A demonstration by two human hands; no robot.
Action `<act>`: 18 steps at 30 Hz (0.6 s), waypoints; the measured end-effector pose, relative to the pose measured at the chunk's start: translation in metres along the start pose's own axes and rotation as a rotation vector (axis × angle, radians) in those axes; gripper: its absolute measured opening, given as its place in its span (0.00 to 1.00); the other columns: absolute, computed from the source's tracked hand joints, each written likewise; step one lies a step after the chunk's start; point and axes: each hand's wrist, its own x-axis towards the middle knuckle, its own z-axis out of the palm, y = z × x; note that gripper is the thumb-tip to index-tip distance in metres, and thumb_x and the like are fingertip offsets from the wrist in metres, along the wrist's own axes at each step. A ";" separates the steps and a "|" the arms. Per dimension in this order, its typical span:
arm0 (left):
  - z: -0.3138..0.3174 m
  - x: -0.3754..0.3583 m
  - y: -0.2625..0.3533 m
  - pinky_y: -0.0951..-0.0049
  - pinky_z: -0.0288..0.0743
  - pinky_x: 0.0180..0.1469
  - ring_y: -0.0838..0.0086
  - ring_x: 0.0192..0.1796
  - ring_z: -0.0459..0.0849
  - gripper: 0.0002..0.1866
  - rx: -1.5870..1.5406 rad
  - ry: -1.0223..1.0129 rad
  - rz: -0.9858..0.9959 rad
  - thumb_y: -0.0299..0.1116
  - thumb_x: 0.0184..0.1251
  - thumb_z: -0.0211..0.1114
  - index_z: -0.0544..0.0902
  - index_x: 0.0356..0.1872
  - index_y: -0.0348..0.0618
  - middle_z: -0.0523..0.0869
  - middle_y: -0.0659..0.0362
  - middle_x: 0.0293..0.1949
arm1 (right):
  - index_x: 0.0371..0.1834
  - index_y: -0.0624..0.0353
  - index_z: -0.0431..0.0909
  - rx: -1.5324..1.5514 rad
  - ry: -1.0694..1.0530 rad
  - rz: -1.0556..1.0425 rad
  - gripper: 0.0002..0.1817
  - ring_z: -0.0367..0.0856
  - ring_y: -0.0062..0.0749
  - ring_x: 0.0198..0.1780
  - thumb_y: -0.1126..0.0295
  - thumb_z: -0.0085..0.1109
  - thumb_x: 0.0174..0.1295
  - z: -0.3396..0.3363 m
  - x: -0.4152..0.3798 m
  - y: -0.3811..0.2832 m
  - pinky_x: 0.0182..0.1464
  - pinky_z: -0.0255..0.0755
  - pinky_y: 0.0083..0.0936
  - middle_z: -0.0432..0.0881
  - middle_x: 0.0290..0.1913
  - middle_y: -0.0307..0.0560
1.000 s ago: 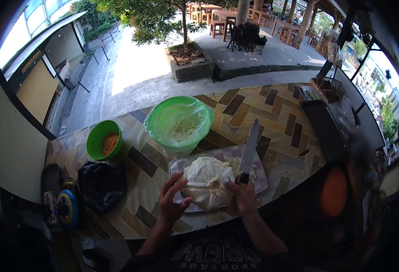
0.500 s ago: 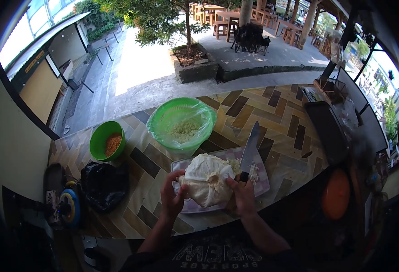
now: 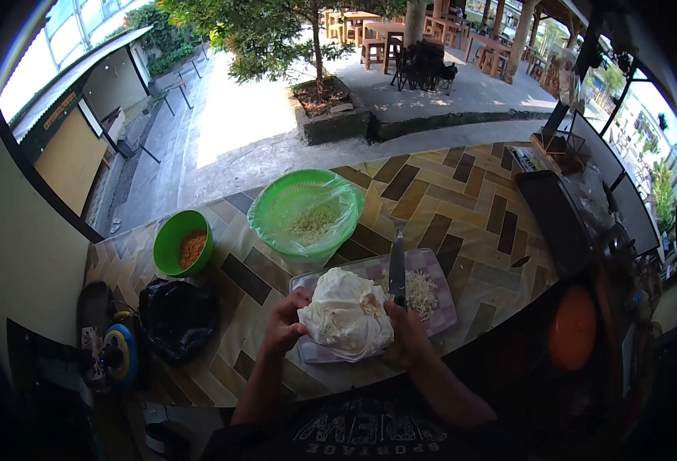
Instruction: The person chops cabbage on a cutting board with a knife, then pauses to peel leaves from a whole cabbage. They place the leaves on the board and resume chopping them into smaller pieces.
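A pale head of cabbage (image 3: 344,313) is held above the checked cutting board (image 3: 363,269), its stem end turned up and to the right. My left hand (image 3: 284,321) is closed on the cabbage's left side, thumb and fingers gripping it. My right hand (image 3: 409,336) is wrapped round the handle of a kitchen knife (image 3: 398,265) and also steadies the cabbage's right side. The blade points away from me. Finely shredded cabbage (image 3: 421,295) lies on the board behind and right of the knife. The board's middle is hidden under the cabbage.
Beyond the board stands a green basket (image 3: 273,184) lined with clear plastic, holding shredded cabbage. A green bowl (image 3: 168,227) contains orange bits. At left lies a black plastic bag (image 3: 177,319); at right, a dark tray (image 3: 552,219) and an orange round object (image 3: 573,329).
The cabbage has rotated in my hands, its stem end shifting right and up. The knife has swung from leaning right to pointing nearly straight away, uncovering more shreds.
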 end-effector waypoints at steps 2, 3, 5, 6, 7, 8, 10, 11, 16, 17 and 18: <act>0.008 0.004 0.013 0.63 0.70 0.65 0.66 0.57 0.80 0.23 0.026 -0.071 -0.002 0.47 0.58 0.83 0.85 0.41 0.38 0.83 0.56 0.52 | 0.64 0.65 0.72 0.139 -0.103 0.095 0.25 0.88 0.36 0.53 0.59 0.65 0.74 0.004 0.000 -0.003 0.53 0.87 0.38 0.84 0.53 0.51; 0.015 0.006 0.021 0.63 0.70 0.64 0.66 0.57 0.80 0.21 0.050 -0.075 -0.008 0.45 0.58 0.83 0.85 0.40 0.39 0.82 0.56 0.51 | 0.66 0.67 0.71 0.206 -0.155 0.142 0.26 0.88 0.38 0.55 0.59 0.63 0.75 0.006 -0.001 -0.005 0.55 0.87 0.40 0.84 0.55 0.53; 0.027 0.008 0.033 0.64 0.70 0.64 0.66 0.57 0.79 0.18 0.095 -0.083 -0.019 0.41 0.60 0.83 0.86 0.38 0.40 0.82 0.56 0.51 | 0.67 0.67 0.71 0.218 -0.167 0.162 0.26 0.88 0.41 0.55 0.60 0.62 0.75 0.009 -0.005 -0.009 0.57 0.86 0.42 0.84 0.56 0.54; 0.029 0.007 0.031 0.63 0.70 0.64 0.65 0.57 0.79 0.16 0.040 -0.064 -0.013 0.39 0.60 0.82 0.86 0.38 0.41 0.82 0.56 0.51 | 0.67 0.67 0.70 0.224 -0.174 0.173 0.25 0.88 0.43 0.55 0.61 0.61 0.75 0.010 -0.007 -0.011 0.57 0.86 0.43 0.84 0.56 0.55; 0.031 0.004 0.028 0.63 0.70 0.63 0.65 0.57 0.79 0.14 -0.014 -0.044 -0.005 0.37 0.60 0.81 0.86 0.38 0.41 0.82 0.57 0.50 | 0.67 0.67 0.70 0.074 -0.109 0.147 0.26 0.88 0.43 0.56 0.60 0.63 0.74 0.013 -0.010 -0.015 0.58 0.86 0.43 0.83 0.57 0.55; 0.033 0.001 0.025 0.62 0.70 0.63 0.65 0.57 0.79 0.13 -0.068 -0.025 0.005 0.34 0.61 0.81 0.86 0.38 0.41 0.82 0.57 0.50 | 0.67 0.66 0.70 -0.076 -0.044 0.118 0.28 0.87 0.43 0.56 0.60 0.64 0.73 0.015 -0.014 -0.021 0.59 0.85 0.43 0.82 0.58 0.55; 0.039 -0.001 0.025 0.63 0.70 0.63 0.65 0.57 0.80 0.11 -0.130 -0.042 0.064 0.31 0.61 0.80 0.85 0.39 0.41 0.82 0.56 0.50 | 0.68 0.65 0.68 -0.263 -0.006 0.047 0.31 0.86 0.41 0.58 0.60 0.68 0.69 0.009 -0.015 -0.028 0.60 0.84 0.42 0.81 0.59 0.53; 0.043 -0.001 0.027 0.63 0.71 0.63 0.65 0.56 0.80 0.10 -0.161 -0.052 0.088 0.29 0.61 0.79 0.85 0.39 0.41 0.82 0.56 0.50 | 0.69 0.64 0.67 -0.297 -0.033 0.010 0.33 0.85 0.40 0.59 0.60 0.70 0.67 0.000 -0.014 -0.027 0.61 0.83 0.41 0.80 0.59 0.51; 0.060 0.001 0.031 0.61 0.72 0.61 0.65 0.55 0.81 0.09 -0.222 0.015 0.171 0.28 0.63 0.77 0.85 0.39 0.42 0.82 0.57 0.47 | 0.69 0.60 0.64 -0.263 -0.226 -0.084 0.41 0.82 0.34 0.61 0.62 0.80 0.57 -0.004 -0.017 -0.022 0.63 0.80 0.37 0.78 0.58 0.46; 0.060 0.004 0.032 0.59 0.73 0.61 0.65 0.55 0.81 0.09 -0.207 -0.009 0.212 0.28 0.62 0.78 0.86 0.39 0.42 0.82 0.57 0.46 | 0.68 0.59 0.64 -0.261 -0.257 -0.097 0.42 0.82 0.34 0.60 0.61 0.81 0.56 -0.010 -0.013 -0.017 0.63 0.80 0.37 0.78 0.58 0.46; 0.059 0.008 0.034 0.58 0.74 0.61 0.64 0.55 0.82 0.09 -0.192 -0.032 0.254 0.28 0.61 0.78 0.86 0.38 0.42 0.82 0.57 0.46 | 0.68 0.58 0.64 -0.261 -0.289 -0.109 0.43 0.82 0.34 0.60 0.60 0.83 0.55 -0.016 -0.008 -0.013 0.63 0.80 0.38 0.78 0.58 0.46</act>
